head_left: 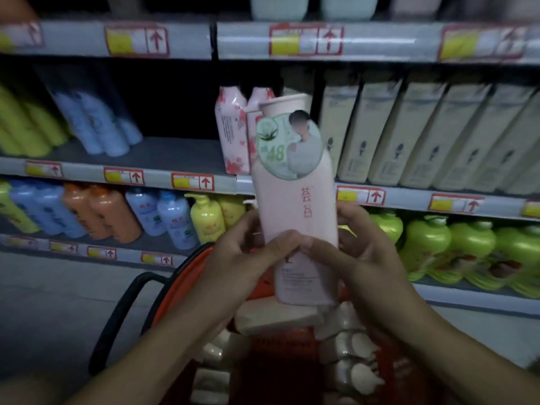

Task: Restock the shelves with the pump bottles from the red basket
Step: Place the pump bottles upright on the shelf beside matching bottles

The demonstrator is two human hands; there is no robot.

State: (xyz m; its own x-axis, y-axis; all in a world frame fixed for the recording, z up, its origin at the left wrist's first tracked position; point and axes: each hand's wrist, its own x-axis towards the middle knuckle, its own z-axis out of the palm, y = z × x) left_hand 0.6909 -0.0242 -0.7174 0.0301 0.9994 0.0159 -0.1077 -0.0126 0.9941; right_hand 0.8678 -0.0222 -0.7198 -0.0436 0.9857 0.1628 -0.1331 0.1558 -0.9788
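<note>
Pink pump bottle (295, 217), upright, clasped at its lower half by left hand (242, 258) and right hand (359, 252), above red basket (181, 276) holding more bottles.

The pink pump bottle (295, 217) bears two red characters set vertically down its front, reading 芸谷. A round green tag (287, 147) at its neck carries the number 48 beside an aloe picture. Small grey print lower on the bottle is too blurred to read. The price labels (137, 41) along the shelf edges show red upward arrows; their figures seem illegible.
</note>
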